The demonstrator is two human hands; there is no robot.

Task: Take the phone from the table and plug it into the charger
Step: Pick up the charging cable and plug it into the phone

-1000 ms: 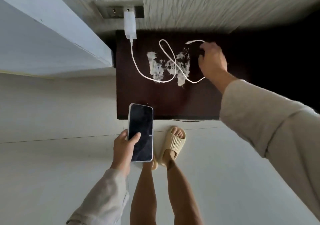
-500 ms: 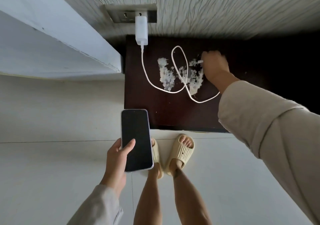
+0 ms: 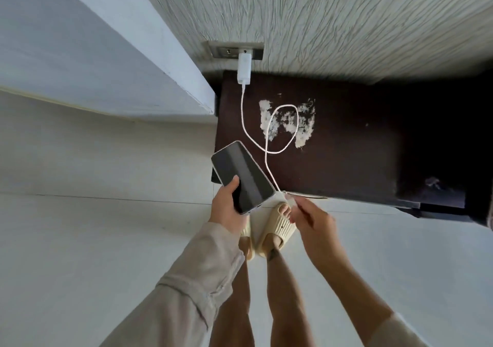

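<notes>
1. One phone (image 3: 241, 177), screen dark, gripped in the left hand (image 3: 226, 208) just off the table (image 3: 346, 165) front edge.
2. One white cable (image 3: 268, 143) loops across the table from one charger (image 3: 244, 69); right hand (image 3: 310, 222) pinches its plug end beside the phone.

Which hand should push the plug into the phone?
The right hand: it pinches the cable end beside the phone bottom edge. The left hand is busy holding the phone.

Your path across the dark table (image 3: 346, 160) is open to the right of the looped charger cable (image 3: 282, 130); the wall (image 3: 346, 21) and plugged-in adapter (image 3: 244, 69) bound the far edge.
</notes>
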